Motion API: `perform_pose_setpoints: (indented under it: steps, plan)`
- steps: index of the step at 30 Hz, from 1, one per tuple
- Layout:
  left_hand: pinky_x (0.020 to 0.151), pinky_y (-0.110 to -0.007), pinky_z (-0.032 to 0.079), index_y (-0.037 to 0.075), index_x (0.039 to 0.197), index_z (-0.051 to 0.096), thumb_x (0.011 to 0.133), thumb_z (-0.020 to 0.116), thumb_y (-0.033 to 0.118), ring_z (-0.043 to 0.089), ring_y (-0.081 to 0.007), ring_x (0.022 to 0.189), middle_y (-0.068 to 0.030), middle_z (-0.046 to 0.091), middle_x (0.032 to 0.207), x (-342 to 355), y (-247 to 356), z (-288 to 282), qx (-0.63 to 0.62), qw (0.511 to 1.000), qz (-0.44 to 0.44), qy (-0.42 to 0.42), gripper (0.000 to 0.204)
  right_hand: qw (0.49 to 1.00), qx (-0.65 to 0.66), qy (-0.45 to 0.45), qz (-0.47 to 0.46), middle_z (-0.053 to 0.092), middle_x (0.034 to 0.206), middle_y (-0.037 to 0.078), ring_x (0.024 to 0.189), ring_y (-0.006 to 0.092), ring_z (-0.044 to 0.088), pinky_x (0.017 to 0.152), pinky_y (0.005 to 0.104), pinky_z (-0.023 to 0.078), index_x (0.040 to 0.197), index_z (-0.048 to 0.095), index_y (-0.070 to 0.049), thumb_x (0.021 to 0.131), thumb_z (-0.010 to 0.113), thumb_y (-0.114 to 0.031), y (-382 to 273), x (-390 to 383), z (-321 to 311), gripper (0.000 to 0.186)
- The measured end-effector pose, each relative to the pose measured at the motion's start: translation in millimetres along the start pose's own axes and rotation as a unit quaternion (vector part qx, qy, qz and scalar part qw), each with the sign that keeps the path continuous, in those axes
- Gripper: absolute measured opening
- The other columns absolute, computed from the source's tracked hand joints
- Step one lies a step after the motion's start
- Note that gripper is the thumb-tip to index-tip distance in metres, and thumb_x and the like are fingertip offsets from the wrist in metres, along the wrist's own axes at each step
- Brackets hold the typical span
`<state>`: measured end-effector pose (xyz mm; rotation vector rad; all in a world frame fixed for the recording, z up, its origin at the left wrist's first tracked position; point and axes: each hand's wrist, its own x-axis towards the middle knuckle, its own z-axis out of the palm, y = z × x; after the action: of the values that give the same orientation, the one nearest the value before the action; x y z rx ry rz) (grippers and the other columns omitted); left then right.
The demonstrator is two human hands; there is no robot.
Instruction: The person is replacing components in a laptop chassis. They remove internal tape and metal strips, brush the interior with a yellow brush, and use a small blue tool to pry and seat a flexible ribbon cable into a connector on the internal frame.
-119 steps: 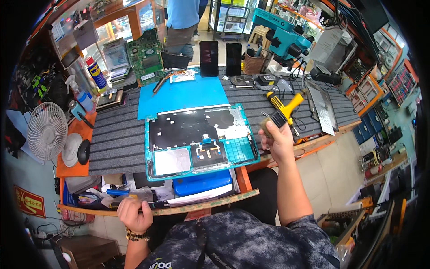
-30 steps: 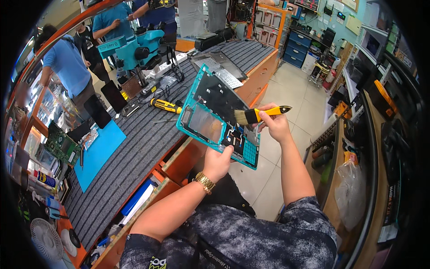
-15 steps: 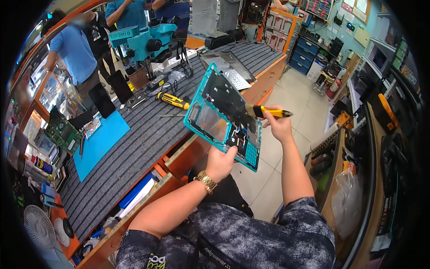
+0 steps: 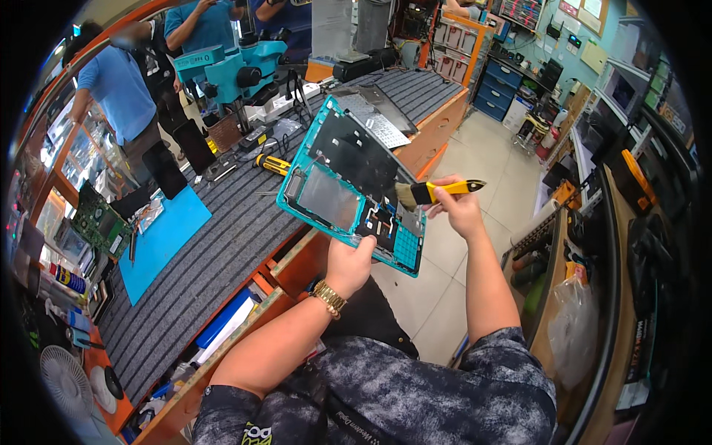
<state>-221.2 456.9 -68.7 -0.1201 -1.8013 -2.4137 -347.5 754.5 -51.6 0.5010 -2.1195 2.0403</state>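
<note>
Left hand clasps teal-edged casing at 6 o'clock, likely steadying it; right hand grips brush at 3 o'clock

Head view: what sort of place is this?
Probably an electronics repair shop: a teal microscope, a bare green circuit board, and a teal-edged laptop shell held in the left hand.

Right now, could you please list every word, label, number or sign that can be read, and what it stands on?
I can say where lettering stands, but not copy it:
Teal microscope: lettering on its arm.
Blue spray can: lettering on its side.
Dark strap: pale lettering.
Dark shirt: bright print near the picture's bottom.
Black box-like thing, right: pale lettering.
Wall papers: too small to read.
Brush, laptop part: none can be made out.
</note>
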Motion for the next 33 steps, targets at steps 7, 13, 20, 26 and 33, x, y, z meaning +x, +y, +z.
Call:
perform_pose_setpoints:
  steps: [7, 13, 20, 26, 33]
  plan:
    - [0.095, -0.038, 0.061, -0.002, 0.122, 0.074, 0.103, 0.066, 0.0, 0.075, -0.0176, 0.105, -0.0064, 0.079, 0.118, 2, -3, -8, -0.04, 0.999, -0.032, 0.013, 0.021, 0.997, 0.051, 0.054, -0.002, 0.082, 0.103, 0.014, 0.078, 0.0202, 0.081, 0.062, 0.0322, 0.064, 0.125, 0.071, 0.001, 0.114, 0.075, -0.012, -2, -7, 15, 0.018]
    - [0.071, -0.034, 0.065, -0.002, 0.126, 0.071, 0.103, 0.066, -0.002, 0.077, -0.0144, 0.088, -0.0059, 0.078, 0.111, 4, 6, -11, -0.043, 0.999, 0.007, 0.014, 0.023, 0.994, 0.107, 0.026, -0.007, 0.081, 0.104, 0.013, 0.079, 0.0199, 0.08, 0.061, 0.0324, 0.061, 0.123, 0.07, -0.002, 0.115, 0.073, -0.016, -10, -9, 21, 0.017]
    - [0.072, -0.043, 0.075, -0.002, 0.132, 0.067, 0.106, 0.062, 0.001, 0.084, -0.0266, 0.09, -0.0149, 0.08, 0.117, 4, 15, -14, -0.033, 0.999, -0.004, 0.019, 0.027, 1.0, -0.001, 0.012, 0.016, 0.08, 0.109, 0.015, 0.082, 0.0242, 0.082, 0.064, 0.035, 0.066, 0.127, 0.07, -0.001, 0.115, 0.076, -0.017, -22, -16, 28, 0.021]
    - [0.07, -0.04, 0.075, -0.002, 0.131, 0.068, 0.105, 0.061, 0.0, 0.085, -0.0255, 0.091, -0.0143, 0.08, 0.118, 4, 14, -19, -0.04, 0.999, -0.001, 0.017, 0.027, 0.997, -0.07, -0.011, 0.037, 0.08, 0.107, 0.014, 0.08, 0.0223, 0.081, 0.062, 0.0338, 0.065, 0.126, 0.069, -0.001, 0.115, 0.074, -0.015, -26, -24, 33, 0.019]
    - [0.067, -0.038, 0.074, -0.002, 0.128, 0.07, 0.103, 0.062, 0.0, 0.085, -0.0232, 0.086, -0.013, 0.082, 0.113, 1, 22, -18, -0.049, 0.998, 0.006, 0.026, 0.026, 0.998, -0.06, -0.011, 0.03, 0.081, 0.105, 0.014, 0.074, 0.0216, 0.08, 0.057, 0.0317, 0.062, 0.118, 0.069, -0.001, 0.114, 0.074, -0.016, -17, -29, 23, 0.016]
